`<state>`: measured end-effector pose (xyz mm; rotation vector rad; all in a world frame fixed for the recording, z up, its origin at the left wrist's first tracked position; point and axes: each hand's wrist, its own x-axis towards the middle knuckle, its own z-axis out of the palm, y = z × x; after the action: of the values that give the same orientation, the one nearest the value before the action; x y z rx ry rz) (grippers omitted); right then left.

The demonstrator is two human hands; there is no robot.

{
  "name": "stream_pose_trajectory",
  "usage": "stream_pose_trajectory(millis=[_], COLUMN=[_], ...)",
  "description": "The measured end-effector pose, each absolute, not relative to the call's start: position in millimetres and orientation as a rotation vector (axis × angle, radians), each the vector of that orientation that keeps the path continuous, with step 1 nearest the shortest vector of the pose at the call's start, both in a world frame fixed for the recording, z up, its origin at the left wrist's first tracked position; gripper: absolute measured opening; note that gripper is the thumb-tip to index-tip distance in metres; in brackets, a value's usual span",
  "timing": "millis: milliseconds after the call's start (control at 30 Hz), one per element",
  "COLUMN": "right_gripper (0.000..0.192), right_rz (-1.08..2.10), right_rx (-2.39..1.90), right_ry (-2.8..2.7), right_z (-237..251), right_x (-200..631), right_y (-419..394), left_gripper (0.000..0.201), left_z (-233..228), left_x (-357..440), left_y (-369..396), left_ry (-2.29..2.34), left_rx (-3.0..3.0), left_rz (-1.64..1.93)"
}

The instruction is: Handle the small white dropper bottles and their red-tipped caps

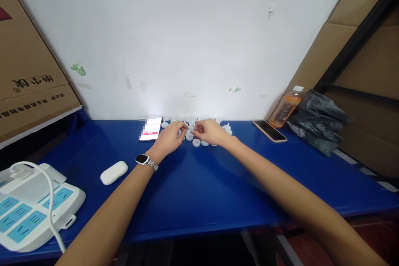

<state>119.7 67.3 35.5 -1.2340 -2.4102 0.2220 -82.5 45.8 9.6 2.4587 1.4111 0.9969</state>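
Observation:
Several small white plastic caps with pointed nozzles point(196, 143) stand in a cluster on the blue table, close to the wall. My left hand point(171, 136), wearing a watch point(142, 158), is at the left of the cluster with its fingers curled and the fingertips together. Opposite it, my right hand point(209, 130) reaches in with thumb and forefinger pinched over the caps. A tiny red bit shows under the right fingertips, too small to name. Whatever either hand holds is hidden by the fingers.
Left of the caps lies a lit phone point(151, 129), with a white earbud case point(114, 173) nearer. A white power strip point(40, 208) fills the left corner. To the right are another phone point(269, 131), an orange drink bottle point(286, 107) and a dark plastic bag point(322, 118).

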Motion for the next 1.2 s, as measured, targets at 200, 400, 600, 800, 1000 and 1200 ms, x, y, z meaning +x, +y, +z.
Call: stream_pose_trajectory(millis=[200,400,600,800,1000,1200], right_gripper=[0.012,0.010,0.025,0.028,0.013,0.012], right_rz=[0.111,0.334,0.745,0.825,0.469,0.353], right_rx=[-1.282,-1.203,-1.047,-0.987,-1.388,-1.534], right_ry=[-2.528,-2.393,-1.994,-1.912,-2.245,-2.531], right_z=[37.3,38.5,41.0,37.9,30.4,37.2], right_x=[99.6,105.0,122.1,135.8,169.1,175.3], right_y=[86.4,87.6,78.1,71.7,96.3,110.7], left_gripper=[0.018,0.019,0.035,0.034,0.033,0.031], left_z=[11.1,12.5,17.4,13.2,10.2,9.5], left_x=[-85.3,-84.0,-72.6,-62.7,-62.3,-59.0], left_y=[44.9,43.5,32.3,32.6,34.8,34.0], left_ry=[1.458,1.487,1.399,1.351,1.321,1.279], left_rx=[2.462,2.438,2.442,2.447,2.439,2.462], left_rz=[1.004,1.012,1.064,1.006,0.971,0.947])
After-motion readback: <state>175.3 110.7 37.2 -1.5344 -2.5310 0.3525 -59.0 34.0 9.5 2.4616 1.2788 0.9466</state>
